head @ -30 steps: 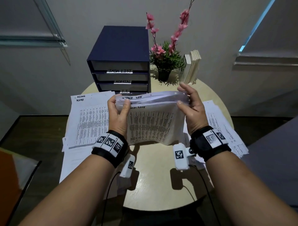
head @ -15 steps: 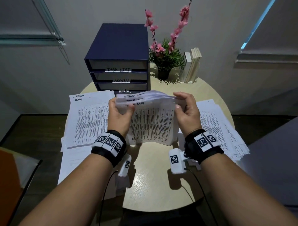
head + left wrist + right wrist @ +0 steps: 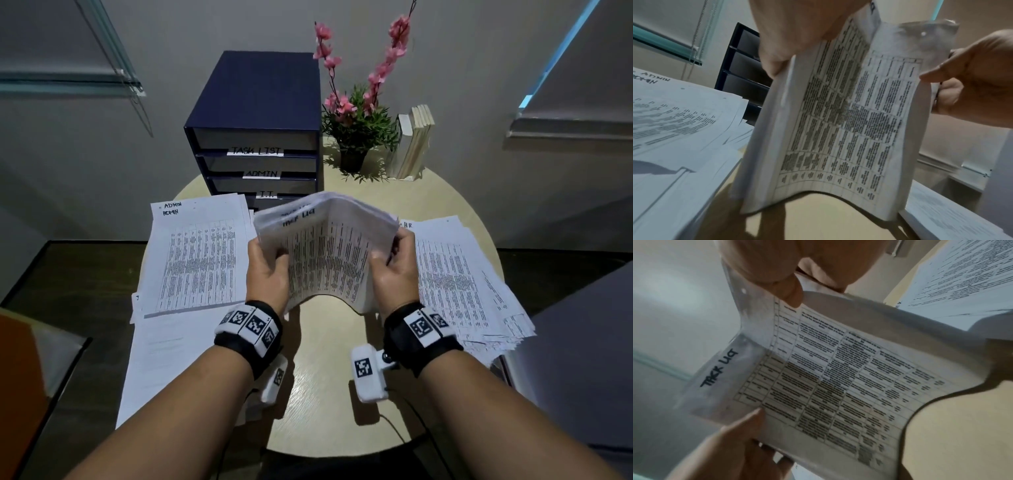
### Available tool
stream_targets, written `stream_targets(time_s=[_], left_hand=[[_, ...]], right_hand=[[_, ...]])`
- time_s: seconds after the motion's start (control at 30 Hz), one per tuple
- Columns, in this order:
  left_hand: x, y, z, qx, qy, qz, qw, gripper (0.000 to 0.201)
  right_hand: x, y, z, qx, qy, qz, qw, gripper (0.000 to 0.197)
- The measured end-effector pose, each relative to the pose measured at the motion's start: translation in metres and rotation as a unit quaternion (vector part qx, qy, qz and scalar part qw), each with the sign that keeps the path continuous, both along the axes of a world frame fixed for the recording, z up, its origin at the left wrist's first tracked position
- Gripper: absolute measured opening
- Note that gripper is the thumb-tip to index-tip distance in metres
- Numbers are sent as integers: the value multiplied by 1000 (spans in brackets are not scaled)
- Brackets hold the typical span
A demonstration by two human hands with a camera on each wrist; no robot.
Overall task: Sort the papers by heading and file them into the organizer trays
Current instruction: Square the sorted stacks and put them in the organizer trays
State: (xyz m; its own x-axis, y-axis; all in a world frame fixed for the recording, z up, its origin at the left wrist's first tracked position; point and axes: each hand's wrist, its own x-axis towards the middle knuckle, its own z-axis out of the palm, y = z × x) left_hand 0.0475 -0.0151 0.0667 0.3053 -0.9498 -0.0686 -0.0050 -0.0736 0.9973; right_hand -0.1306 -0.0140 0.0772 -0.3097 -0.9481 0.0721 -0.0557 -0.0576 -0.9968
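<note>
While both hands square up a thick bundle of printed sheets, a person at a round table (image 3: 318,387) works through the filing stage of a paper sort. Gripped at its two side edges, the Task List stack (image 3: 329,253) is held upright between the left hand (image 3: 267,270) and the right hand (image 3: 394,270), bowed outward in the middle with its lower edge on or just above the tabletop; thumbs press the near face and the fingers curl behind. From the right wrist camera the handwritten heading reads as Task List. Beyond the hands stands the navy organizer (image 3: 255,137), its trays labelled TASK LIST (image 3: 255,150), ADMIN (image 3: 262,173) and I.T. (image 3: 268,194). Outside the left hand lies the Admin pile (image 3: 195,253); outside the right hand, a looser fanned pile (image 3: 455,274) whose heading appears to read H.R. A potted plant with pink blossoms (image 3: 356,123) and a few books (image 3: 414,140) sit past the right hand. Sorting looks largely done and nothing appears filed yet. The next move likely calls for flattening the bundle, lifting it forward and sliding it level into the top tray without catching the loose upper corners.
</note>
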Motion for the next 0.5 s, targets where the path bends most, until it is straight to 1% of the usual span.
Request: stream_targets(time_s=[0.07, 0.1, 0.13, 0.17, 0.2, 0.23, 0.3, 0.37, 0.4, 0.47, 0.5], left_hand=[[-2, 3, 3, -3, 22, 5, 1000, 27], [-3, 2, 8, -4, 29, 9, 1000, 35], [-3, 0, 10, -9, 35, 12, 999, 48], [-5, -1, 15, -20, 41, 20, 999, 57], [-6, -3, 20, -34, 48, 34, 998, 59], [-8, -6, 27, -43, 55, 49, 996, 53], [-9, -13, 36, -49, 60, 78, 994, 37], [-7, -20, 41, -44, 50, 100, 993, 28], [-6, -22, 41, -46, 47, 109, 992, 24], [-4, -27, 44, -58, 54, 119, 990, 14], [-3, -28, 46, -63, 61, 123, 989, 15]], right_hand=[[0, 6, -2, -4, -19, 20, 1000, 55], [-1, 8, -1, -11, -29, 32, 999, 63], [-3, 6, 3, -27, -28, 40, 998, 71], [-4, 4, 7, -56, -18, 49, 997, 78], [-7, 0, 13, -88, 3, 54, 995, 83], [-9, -5, 19, -116, 34, 55, 991, 83], [-14, -16, 24, -160, 115, 59, 979, 72], [-17, -24, 24, -185, 176, 66, 965, 55], [-18, -26, 24, -189, 187, 63, 962, 49], [-20, -28, 24, -191, 182, 53, 963, 44], [-20, -28, 23, -193, 178, 48, 964, 44]])
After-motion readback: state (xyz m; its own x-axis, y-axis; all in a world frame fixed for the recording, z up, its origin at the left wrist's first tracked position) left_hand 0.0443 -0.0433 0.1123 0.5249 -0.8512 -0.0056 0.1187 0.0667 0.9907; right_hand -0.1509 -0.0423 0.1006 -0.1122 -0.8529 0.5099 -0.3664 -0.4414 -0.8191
